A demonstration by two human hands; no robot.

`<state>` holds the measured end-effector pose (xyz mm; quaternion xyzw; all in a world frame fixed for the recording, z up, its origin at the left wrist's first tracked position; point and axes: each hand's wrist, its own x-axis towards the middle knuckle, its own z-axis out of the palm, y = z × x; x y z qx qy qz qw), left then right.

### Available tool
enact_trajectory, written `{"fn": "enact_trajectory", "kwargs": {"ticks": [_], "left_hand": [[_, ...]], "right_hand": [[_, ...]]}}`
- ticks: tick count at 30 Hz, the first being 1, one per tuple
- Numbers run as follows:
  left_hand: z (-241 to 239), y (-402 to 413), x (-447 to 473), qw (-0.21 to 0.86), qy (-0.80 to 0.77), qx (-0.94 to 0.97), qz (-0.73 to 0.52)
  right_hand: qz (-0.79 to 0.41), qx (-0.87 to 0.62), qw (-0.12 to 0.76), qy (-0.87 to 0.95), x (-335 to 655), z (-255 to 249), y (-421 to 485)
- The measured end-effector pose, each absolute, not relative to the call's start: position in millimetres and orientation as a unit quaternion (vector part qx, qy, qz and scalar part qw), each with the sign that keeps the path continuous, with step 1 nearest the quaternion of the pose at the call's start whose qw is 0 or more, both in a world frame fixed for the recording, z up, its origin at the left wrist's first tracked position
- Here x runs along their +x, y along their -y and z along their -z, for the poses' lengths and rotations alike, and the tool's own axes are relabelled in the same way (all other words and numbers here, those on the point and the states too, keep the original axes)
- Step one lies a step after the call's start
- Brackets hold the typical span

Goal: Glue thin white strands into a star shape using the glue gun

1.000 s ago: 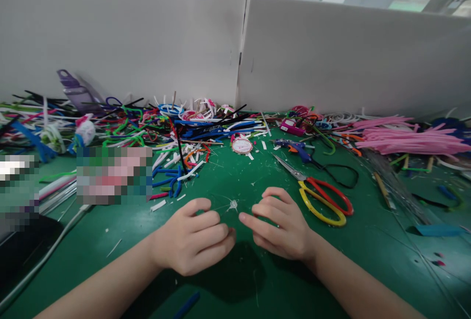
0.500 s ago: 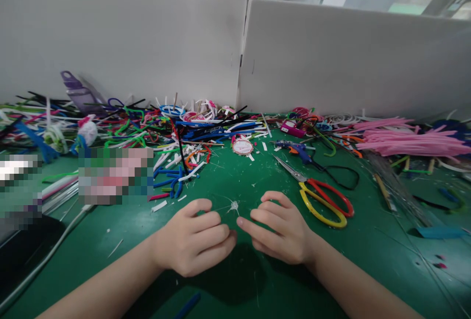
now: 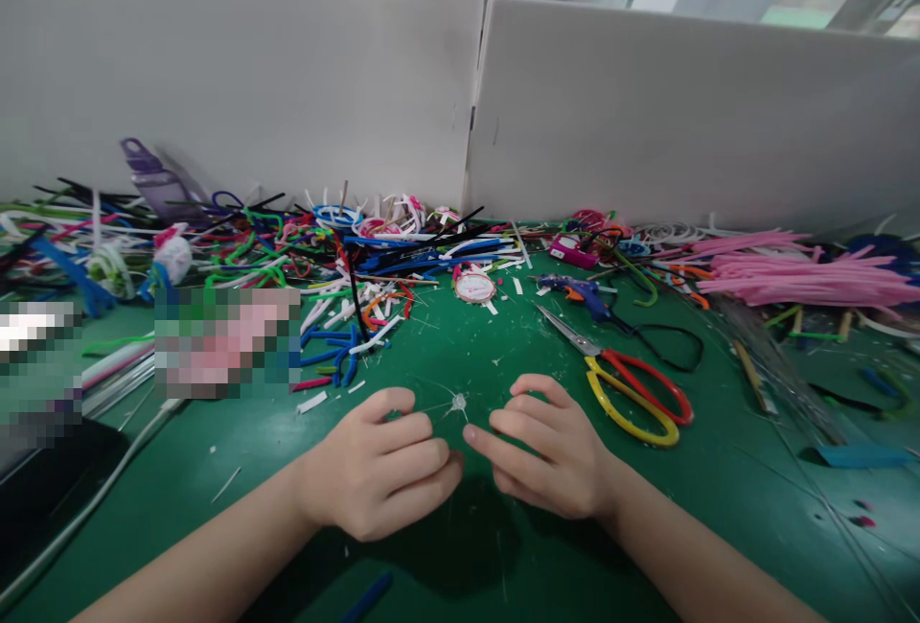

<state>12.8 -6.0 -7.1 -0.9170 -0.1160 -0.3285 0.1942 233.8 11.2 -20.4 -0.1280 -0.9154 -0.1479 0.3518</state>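
My left hand (image 3: 388, 465) is just left of the picture's centre, its fingers curled inward and its thumb hidden. Opposite it, a small gap away, my right hand (image 3: 542, 450) is curled too, with one finger pointing at the left hand. Anything inside the fingers is out of sight. A small clear blob with thin strands, like dried glue (image 3: 458, 403), shows just beyond the gap between the hands. Scissors (image 3: 632, 398) with one red and one yellow handle lie open-bladed to the right of my right hand.
A blue glue gun (image 3: 586, 295) lies beyond the scissors. Coloured pipe cleaners (image 3: 431, 254) are heaped along the grey partition (image 3: 287, 86), with a pink bundle (image 3: 797, 278) at right. A round white piece (image 3: 474, 288) sits centrally. A white cable (image 3: 93, 503) runs at left.
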Motion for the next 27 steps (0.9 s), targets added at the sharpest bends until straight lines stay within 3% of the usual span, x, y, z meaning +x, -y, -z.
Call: {"fn": "enact_trajectory", "kwargs": {"ticks": [15,27], "left_hand": [[10.1,6.2,12.4,0.196,0.127,-0.918,0.321],[5.2,4.5,8.8,0.185,0.118,-0.925,0.311]], "right_hand": [[0.145,-0.129,0.352,0.916,233.5,19.1,-10.0],[0.109,-0.220,0.449,0.859,236.1,24.0,-15.3]]}}
